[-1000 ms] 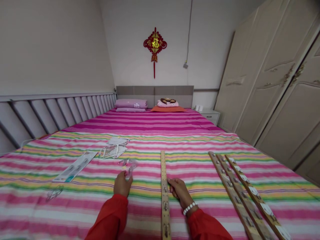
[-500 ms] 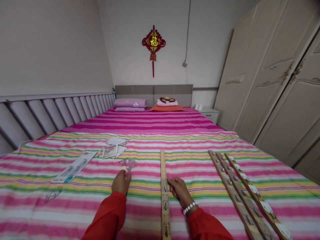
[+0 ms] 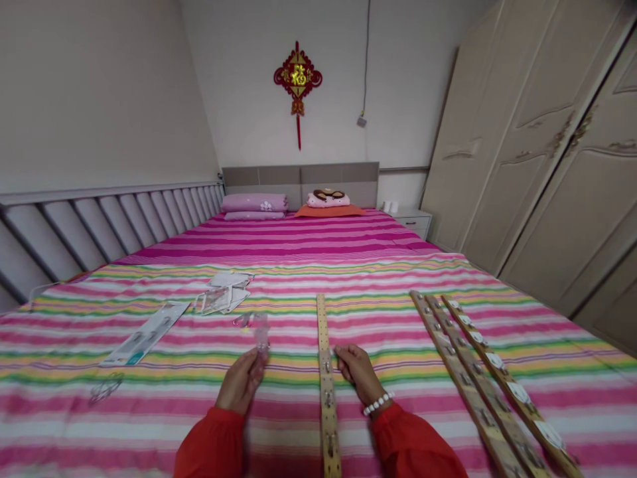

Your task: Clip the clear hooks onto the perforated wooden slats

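My left hand (image 3: 241,380) pinches a small clear plastic piece (image 3: 261,338), whose exact kind I cannot make out. Just beyond it on the cover lie more small clear pieces (image 3: 243,321). A pale wooden strip (image 3: 323,325) with rows of small holes runs away from me between my hands. Several metal hooks (image 3: 328,398) sit along its near half. Close by the strip's right edge is my right hand (image 3: 359,372), thumb and forefinger pressed together; anything between them is too small to name.
On the right lie three more wooden strips, one (image 3: 497,362) with white round pieces. To the left are a long flat packet (image 3: 146,334), a pile of packets (image 3: 223,295) and a wire loop (image 3: 106,387). A slatted rail (image 3: 114,222) borders the bed's left side.
My left hand has drawn back slightly toward me, lifting the clear plastic piece off the small pieces. My right hand stays beside the strip. The view has shifted a little.
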{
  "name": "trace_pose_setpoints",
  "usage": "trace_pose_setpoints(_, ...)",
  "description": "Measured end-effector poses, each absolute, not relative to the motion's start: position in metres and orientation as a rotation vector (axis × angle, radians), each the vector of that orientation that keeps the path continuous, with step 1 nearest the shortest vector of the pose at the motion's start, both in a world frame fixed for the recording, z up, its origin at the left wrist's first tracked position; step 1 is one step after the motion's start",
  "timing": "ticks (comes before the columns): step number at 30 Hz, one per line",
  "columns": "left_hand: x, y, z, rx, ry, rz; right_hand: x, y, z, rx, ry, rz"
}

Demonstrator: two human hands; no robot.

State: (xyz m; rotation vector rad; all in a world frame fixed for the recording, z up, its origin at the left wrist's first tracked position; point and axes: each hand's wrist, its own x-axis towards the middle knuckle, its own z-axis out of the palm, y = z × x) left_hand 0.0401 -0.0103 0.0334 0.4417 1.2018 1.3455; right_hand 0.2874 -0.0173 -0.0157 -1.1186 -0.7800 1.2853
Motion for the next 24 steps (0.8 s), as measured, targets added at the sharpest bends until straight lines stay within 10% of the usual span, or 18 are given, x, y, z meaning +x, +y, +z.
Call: trace_pose_setpoints(24,0.134,-0.05,0.05,0.27,0.777,0.801,0.272,-0.042,0.046,-0.848,-0.859,1.489)
